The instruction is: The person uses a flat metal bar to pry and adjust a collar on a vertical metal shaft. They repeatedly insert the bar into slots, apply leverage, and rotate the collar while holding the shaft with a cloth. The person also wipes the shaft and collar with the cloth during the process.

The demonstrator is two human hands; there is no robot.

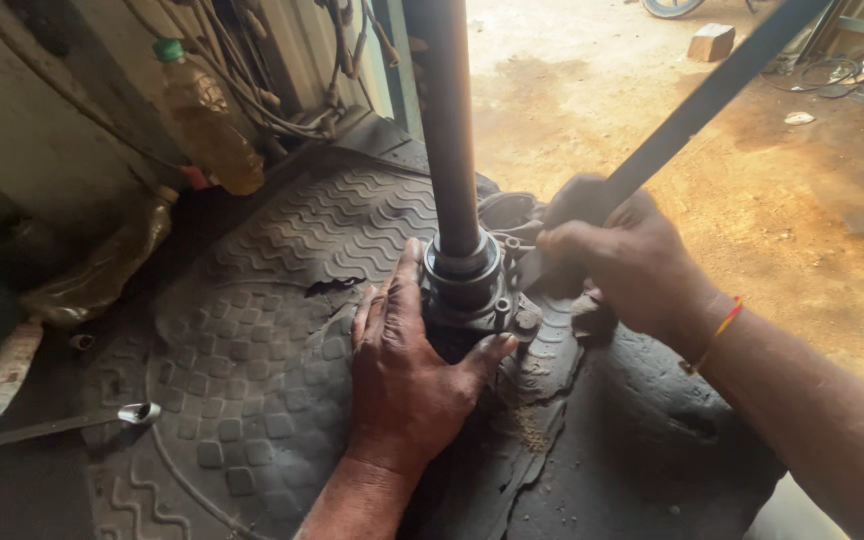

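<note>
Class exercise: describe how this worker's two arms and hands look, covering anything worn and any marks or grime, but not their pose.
Both forearms are bare, with no sleeves or gloves. The left hand is smeared with dark grease. The right hand looks grimy too, and its wrist wears a thin red-and-yellow thread band. No rings or watch show.

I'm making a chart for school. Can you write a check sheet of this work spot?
Surface: black patterned rubber mat, dusty.
Job's things: upright shaft in a dark hub; flat bar angled against it.
Clutter: oil bottle, spanner, crumpled plastic.
Hands: left hand steadies the hub; right hand grips the bar.
Cables: wires along the wall.
Surroundings: sandy ground, a brick.
</note>
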